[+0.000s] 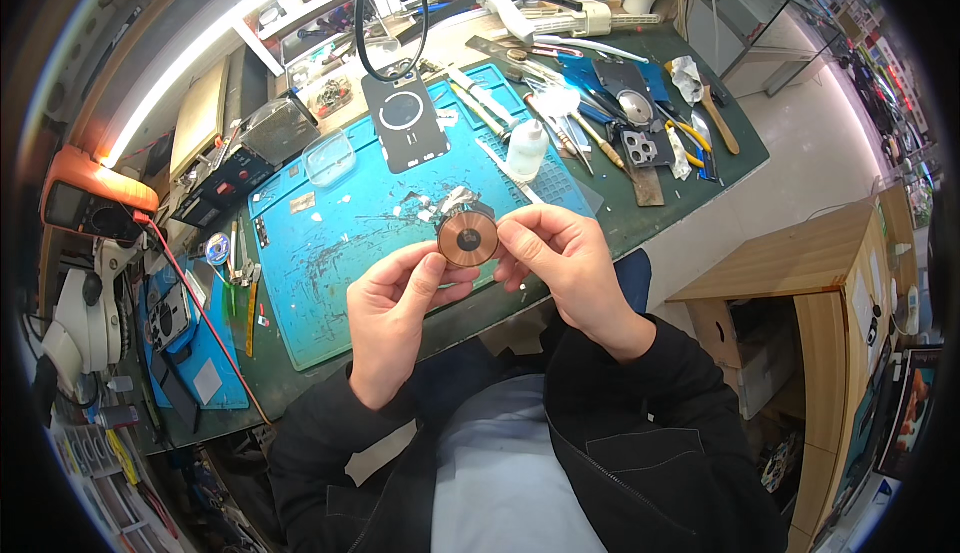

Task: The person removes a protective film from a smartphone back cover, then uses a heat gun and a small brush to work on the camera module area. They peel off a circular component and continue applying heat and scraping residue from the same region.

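Between my two hands, above the near edge of the blue work mat [330, 283], is a round copper-coloured charging coil [483, 240] with a dark centre. My left hand [405, 298] pinches its lower left edge between thumb and fingers. My right hand [555, 253] grips its right edge with thumb and index finger. Crumpled silvery scraps [458, 197] show just behind the coil's upper edge; whether they touch it I cannot tell. Farther back on the mat lies a dark phone back panel [425, 143] with a white ring. A white squeeze bottle [526, 151] stands to the right.
An orange multimeter [95, 193] with a red lead sits at the left. A clear plastic box [329, 160] rests on the mat. Several tools, brushes and phone parts [640, 103] crowd the right side of the bench. A black cable loop [392, 18] hangs over the back.
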Demonstrator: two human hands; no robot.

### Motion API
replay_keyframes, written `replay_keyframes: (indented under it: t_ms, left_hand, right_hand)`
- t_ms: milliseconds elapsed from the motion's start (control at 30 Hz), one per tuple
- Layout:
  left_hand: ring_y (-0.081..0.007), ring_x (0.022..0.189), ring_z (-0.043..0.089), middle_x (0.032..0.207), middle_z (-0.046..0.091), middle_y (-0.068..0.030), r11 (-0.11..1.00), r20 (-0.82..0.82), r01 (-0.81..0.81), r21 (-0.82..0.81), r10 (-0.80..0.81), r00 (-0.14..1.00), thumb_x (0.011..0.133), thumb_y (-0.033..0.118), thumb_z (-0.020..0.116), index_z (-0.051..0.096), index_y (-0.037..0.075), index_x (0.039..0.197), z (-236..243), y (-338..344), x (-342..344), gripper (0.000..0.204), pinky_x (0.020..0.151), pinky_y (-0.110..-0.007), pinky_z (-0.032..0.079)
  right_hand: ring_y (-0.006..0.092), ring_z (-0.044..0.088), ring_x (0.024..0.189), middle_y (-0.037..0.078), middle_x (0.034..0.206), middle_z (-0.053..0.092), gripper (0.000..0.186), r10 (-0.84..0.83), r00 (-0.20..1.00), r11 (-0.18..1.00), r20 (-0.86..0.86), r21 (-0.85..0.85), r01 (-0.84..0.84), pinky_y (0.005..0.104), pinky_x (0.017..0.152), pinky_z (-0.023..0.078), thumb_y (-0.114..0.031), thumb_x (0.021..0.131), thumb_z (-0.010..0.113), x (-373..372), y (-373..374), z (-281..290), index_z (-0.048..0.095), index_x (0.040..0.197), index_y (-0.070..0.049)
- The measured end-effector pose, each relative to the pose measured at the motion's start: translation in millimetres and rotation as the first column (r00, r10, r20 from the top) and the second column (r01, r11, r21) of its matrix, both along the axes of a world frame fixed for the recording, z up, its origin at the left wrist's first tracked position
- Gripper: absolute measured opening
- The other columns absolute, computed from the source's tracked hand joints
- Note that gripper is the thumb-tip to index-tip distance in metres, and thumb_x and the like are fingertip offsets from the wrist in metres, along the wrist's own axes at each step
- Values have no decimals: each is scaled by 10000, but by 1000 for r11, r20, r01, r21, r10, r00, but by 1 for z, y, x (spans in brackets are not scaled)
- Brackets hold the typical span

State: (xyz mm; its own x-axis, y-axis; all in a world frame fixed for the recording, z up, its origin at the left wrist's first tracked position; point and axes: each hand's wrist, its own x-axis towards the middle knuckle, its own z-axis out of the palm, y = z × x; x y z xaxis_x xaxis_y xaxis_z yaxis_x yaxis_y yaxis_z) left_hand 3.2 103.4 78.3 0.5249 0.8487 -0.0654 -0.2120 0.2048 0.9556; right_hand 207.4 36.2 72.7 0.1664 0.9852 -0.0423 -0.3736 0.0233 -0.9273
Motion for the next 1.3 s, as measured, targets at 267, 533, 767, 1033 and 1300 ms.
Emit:
replay_keyframes:
  t_ms: [267,533,767,1033,1300]
  left_hand:
    - [-295,1063,777,1175,758,-198,1000,-14,2,-8,-2,1000,1101,134,631,652,-109,1310,2,-1,1,320,912,-387,664]
    - [-238,965,774,1104,761,-160,1000,33,7,-3,-7,999,1082,119,658,675,-79,1197,5,1,1,229,827,-384,681]
    - [-204,922,770,1031,769,-146,1000,-6,3,30,-3,1000,1066,103,684,696,-58,1148,3,1,0,180,769,-338,664]
    - [-196,870,770,985,779,-143,998,49,19,-52,-17,999,1054,126,713,698,-66,1143,0,-8,4,211,779,-321,648]
    - [-189,885,762,1012,776,-132,993,-23,107,-52,-109,994,1057,109,703,702,-57,1128,1,-11,-4,181,753,-325,651]
  right_hand:
    - [114,718,815,58,966,755,246,-18,999,1000,30,-13,18,260,709,578,-212,1063,711,-1,0,0,728,1135,22]
    - [80,703,774,33,899,751,197,-89,985,996,144,-3,91,228,701,559,-175,1043,724,-8,-4,3,741,1084,17]
    - [74,709,760,28,890,754,194,-119,980,993,161,1,120,222,692,564,-178,1040,726,-13,-7,2,741,1057,15]
    - [78,706,741,37,883,749,186,-173,978,985,120,7,173,223,678,564,-169,1053,709,-20,-5,3,718,1038,17]
    - [67,694,731,28,871,750,143,-187,968,982,169,51,181,217,656,540,-135,1065,687,-30,-9,-4,716,1044,4]
